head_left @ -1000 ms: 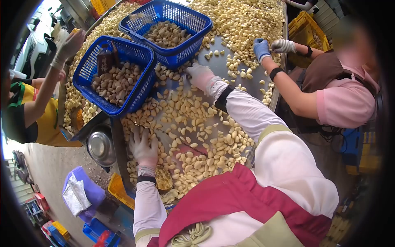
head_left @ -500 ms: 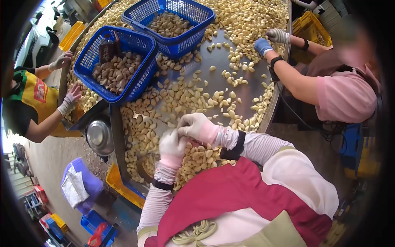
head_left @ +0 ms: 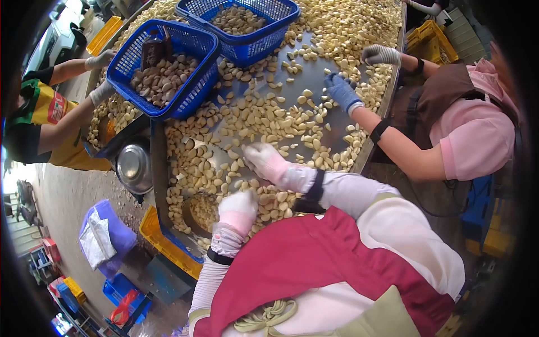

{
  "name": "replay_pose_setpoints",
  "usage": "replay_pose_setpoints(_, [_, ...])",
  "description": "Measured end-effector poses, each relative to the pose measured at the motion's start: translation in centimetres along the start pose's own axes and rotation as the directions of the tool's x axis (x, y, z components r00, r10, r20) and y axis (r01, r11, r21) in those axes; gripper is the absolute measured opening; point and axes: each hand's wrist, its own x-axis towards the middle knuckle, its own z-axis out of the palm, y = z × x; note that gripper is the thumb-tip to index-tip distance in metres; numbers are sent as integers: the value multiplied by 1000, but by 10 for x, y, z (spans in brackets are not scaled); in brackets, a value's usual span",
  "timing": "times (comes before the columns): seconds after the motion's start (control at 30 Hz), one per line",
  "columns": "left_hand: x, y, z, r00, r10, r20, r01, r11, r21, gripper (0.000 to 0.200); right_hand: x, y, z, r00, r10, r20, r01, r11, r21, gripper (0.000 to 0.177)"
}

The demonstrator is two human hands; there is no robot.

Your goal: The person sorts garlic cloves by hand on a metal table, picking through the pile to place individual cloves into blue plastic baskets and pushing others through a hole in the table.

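Observation:
Pale garlic cloves lie spread over a metal sorting table in front of me. My left hand, in a white glove, is curled closed over the cloves near the table's front edge; its fingertips are hidden. Farther forward and to the right, my right hand, also white-gloved, bends its fingers together down at the cloves. Whatever either hand may hold is too small or hidden to make out. Beside my left hand is a rounded hollow with small pale pieces in it.
Two blue baskets of browner cloves stand on the table, one with a dark bottle-like object. A co-worker's blue-gloved hand works at the right; another co-worker stands left. A metal bowl and yellow crate flank the table.
My hands were together over the cloves; now they are apart, the left lower and nearer me. The right co-worker's blue-gloved hand has moved left and down. The left co-worker's hands have shifted toward the basket.

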Motion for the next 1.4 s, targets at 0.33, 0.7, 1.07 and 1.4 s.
replay_pose_setpoints(0.33, [4,-19,-3,996,-45,-77,46,999,9,25,16,-19,-33,909,-349,228,296,155,-943,27])
replay_pose_setpoints(0.7, [46,-24,34,972,83,-218,-86,996,-3,16,39,-13,-68,878,-478,25,269,449,-852,22])
replay_pose_setpoints(1.07, [50,-51,11,977,-118,-176,54,942,-331,19,68,-23,-58,931,-357,72,177,271,-946,29])
replay_pose_setpoints(1.4, [74,-71,-25,518,-336,-787,-47,907,-418,23,76,-59,-1,986,-143,85,166,882,-441,31])
